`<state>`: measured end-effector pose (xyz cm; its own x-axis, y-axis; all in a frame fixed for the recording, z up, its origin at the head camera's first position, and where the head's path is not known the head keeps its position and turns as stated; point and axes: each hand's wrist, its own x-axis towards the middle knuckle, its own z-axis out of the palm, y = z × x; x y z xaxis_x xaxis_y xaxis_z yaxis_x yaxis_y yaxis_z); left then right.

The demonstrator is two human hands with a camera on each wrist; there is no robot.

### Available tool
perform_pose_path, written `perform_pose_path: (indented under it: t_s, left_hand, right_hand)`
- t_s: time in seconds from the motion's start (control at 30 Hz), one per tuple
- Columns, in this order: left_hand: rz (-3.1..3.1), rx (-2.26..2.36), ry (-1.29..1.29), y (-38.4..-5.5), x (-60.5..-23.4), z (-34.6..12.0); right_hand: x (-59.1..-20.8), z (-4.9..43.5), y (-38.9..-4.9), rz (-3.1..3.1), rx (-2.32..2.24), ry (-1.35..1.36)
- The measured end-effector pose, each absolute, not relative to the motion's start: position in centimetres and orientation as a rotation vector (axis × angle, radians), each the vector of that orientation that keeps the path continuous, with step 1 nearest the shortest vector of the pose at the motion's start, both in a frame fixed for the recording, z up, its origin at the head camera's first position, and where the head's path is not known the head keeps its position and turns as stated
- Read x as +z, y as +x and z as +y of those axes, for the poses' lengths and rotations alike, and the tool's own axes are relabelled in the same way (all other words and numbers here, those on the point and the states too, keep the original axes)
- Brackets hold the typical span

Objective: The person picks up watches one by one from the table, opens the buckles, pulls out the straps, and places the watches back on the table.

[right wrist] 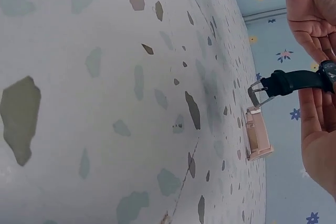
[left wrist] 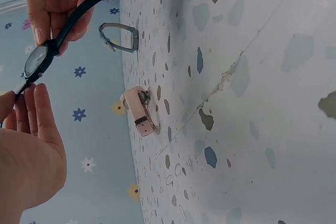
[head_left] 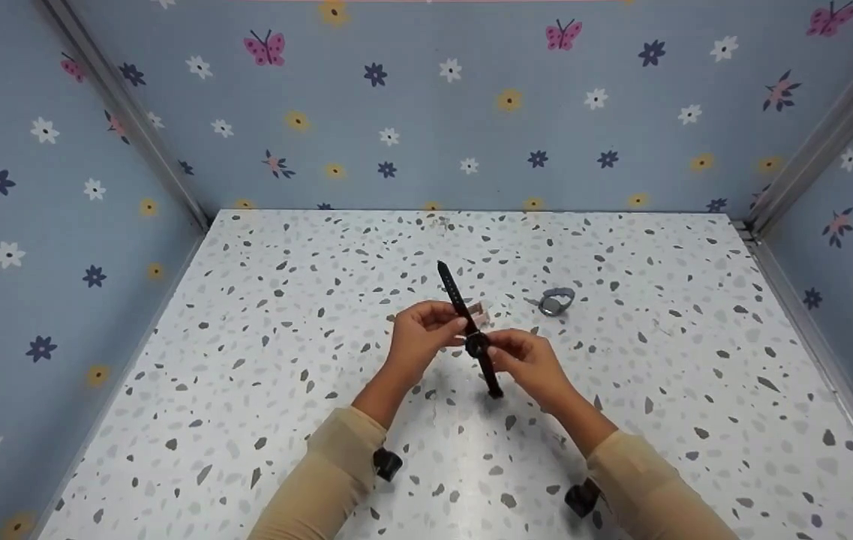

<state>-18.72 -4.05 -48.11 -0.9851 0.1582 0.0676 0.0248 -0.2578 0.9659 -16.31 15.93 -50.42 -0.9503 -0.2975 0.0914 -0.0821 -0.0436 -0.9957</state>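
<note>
A wristwatch with a black strap and dark round case (head_left: 477,346) is held above the table, its strap unfastened and stretched out. My left hand (head_left: 424,335) pinches the strap just beyond the case, between thumb and fingers. On the other side, my right hand (head_left: 535,365) pinches the watch by the case and the strap near it. The buckle end (right wrist: 261,92) hangs free in the right wrist view. A lighter dial (left wrist: 37,60) faces away from the table in the left wrist view.
A grey-blue watch (head_left: 557,301) lies on the speckled white table (head_left: 283,337), right of the hands. A pink strapped item (left wrist: 138,111), partly hidden in the head view, sits behind the held watch. Flower-patterned panels (head_left: 426,105) enclose the back and sides.
</note>
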Motion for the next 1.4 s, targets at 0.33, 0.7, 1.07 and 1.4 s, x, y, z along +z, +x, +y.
perform_pose_path:
  t_s: [0.33, 0.7, 1.07, 1.4]
  left_hand:
    - [1.825, 2.43, 0.219, -18.4, -47.7, -4.2]
    - [1.816, 2.456, 0.214, -18.3, -47.8, -4.6]
    - [1.789, 2.483, 0.162, -18.1, -47.9, -5.6]
    - [1.818, 2.518, 0.117, -18.3, -47.9, -7.0]
  right_hand:
    - [-50.4, 15.9, -16.4, 2.029, -2.122, -0.427]
    - [-50.2, 16.0, -16.5, 2.172, -2.032, -0.393]
    - [-50.2, 17.5, -16.8, 2.328, -1.922, -0.354]
    - [-47.1, 18.6, -15.6, 2.542, -1.831, -0.328]
